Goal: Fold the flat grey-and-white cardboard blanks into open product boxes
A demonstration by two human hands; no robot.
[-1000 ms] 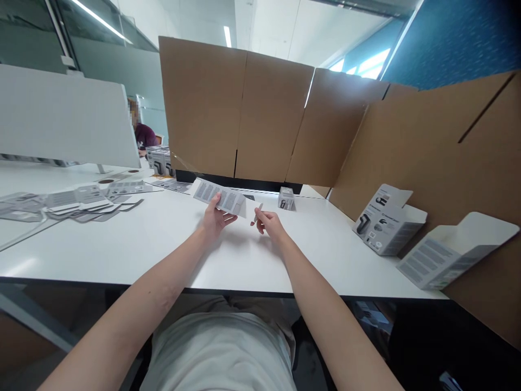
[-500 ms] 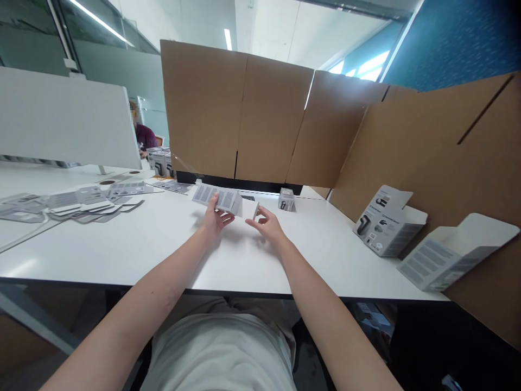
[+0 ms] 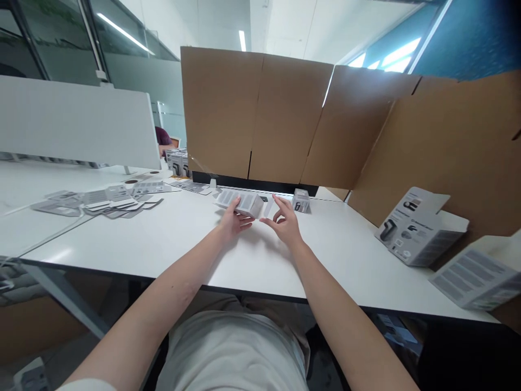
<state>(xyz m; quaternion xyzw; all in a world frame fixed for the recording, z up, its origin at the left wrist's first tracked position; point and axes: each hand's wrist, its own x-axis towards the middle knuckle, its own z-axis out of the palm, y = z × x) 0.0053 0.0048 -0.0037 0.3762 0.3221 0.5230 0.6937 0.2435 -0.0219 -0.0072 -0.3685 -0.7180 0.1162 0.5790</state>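
My left hand [image 3: 233, 220] grips a small grey printed carton [image 3: 243, 202] from below and holds it just above the white table [image 3: 171, 239], in front of the cardboard wall. My right hand [image 3: 286, 221] is at the carton's right end. Its fingers are spread, with the fingertips by the carton's white end flap [image 3: 267, 207]. Both forearms reach forward from the bottom of the view.
A small grey box [image 3: 300, 200] stands just right of my hands. Two larger open product boxes [image 3: 415, 231] [image 3: 476, 278] lie at the right. Flat unfolded cartons [image 3: 101, 199] are spread at the left. Behind a white divider [image 3: 77, 125], another person's sleeve [image 3: 163, 137] shows beside stacked boxes [image 3: 177, 161]. Brown cardboard panels [image 3: 285, 119] wall the back and right.
The flat carton in my left hand has been squared up into a box shape and now lies lower and flatter. My right hand has moved in to its end flap. The camera has shifted left.
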